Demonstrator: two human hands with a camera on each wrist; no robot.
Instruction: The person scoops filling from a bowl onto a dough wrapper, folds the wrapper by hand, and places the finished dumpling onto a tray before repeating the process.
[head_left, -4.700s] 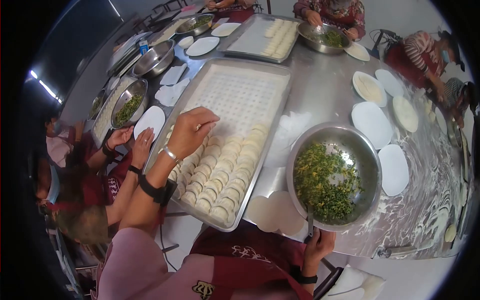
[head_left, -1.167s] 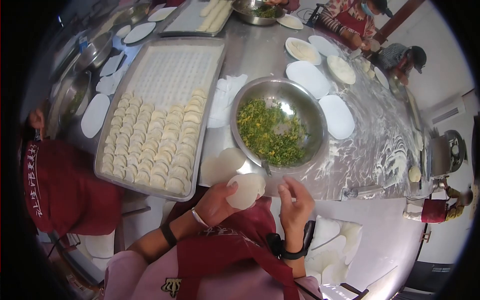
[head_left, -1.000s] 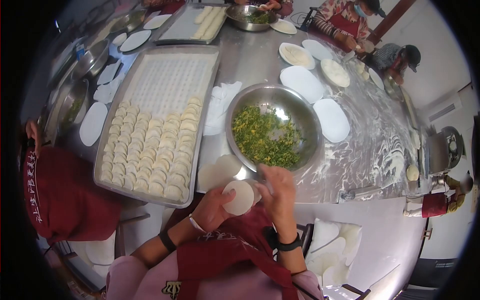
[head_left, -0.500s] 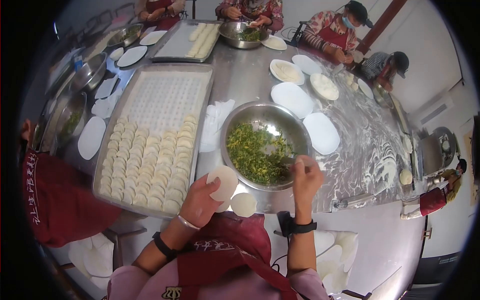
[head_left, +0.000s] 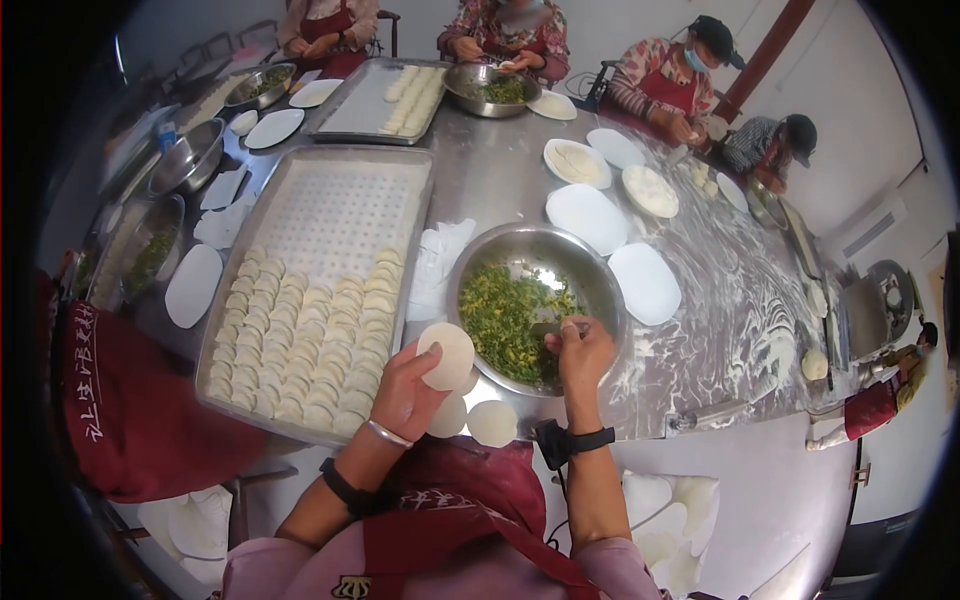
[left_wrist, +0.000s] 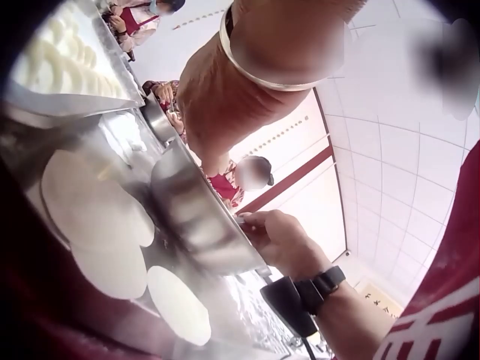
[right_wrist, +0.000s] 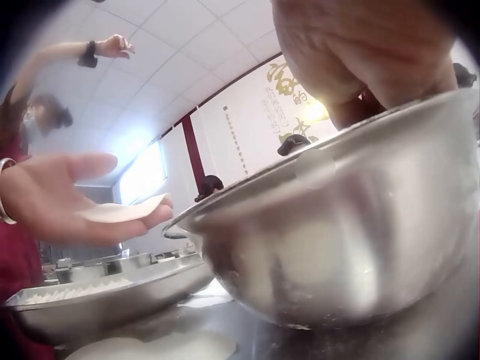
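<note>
In the head view my left hand [head_left: 402,392] carries a round dumpling wrapper [head_left: 455,362]. The right wrist view shows it lying across the fingers, the thumb raised off it. My right hand [head_left: 585,362] grips a flat, dark metal utensil [head_left: 545,328], whose end sits in chopped green and yellow filling [head_left: 505,310] inside a steel mixing bowl [head_left: 600,295]. In the right wrist view this hand is over the bowl's rim and partly hidden. Two other round wrappers, one of them a loose wrapper [head_left: 492,424], lie at the table edge in front of the bowl.
Left of the bowl, a large metal tray [head_left: 345,205] bears rows of folded dumplings [head_left: 300,340]. White plates, such as one plate [head_left: 643,285], stand to the right on the floury table [head_left: 720,350]. Several people work around the table; a thin white sheet [head_left: 437,262] lies beside the tray.
My left hand has come from over the tray and picked up a wrapper. A loose wrapper now lies by the bowl. My right hand has taken the utensil and moved over the filling.
</note>
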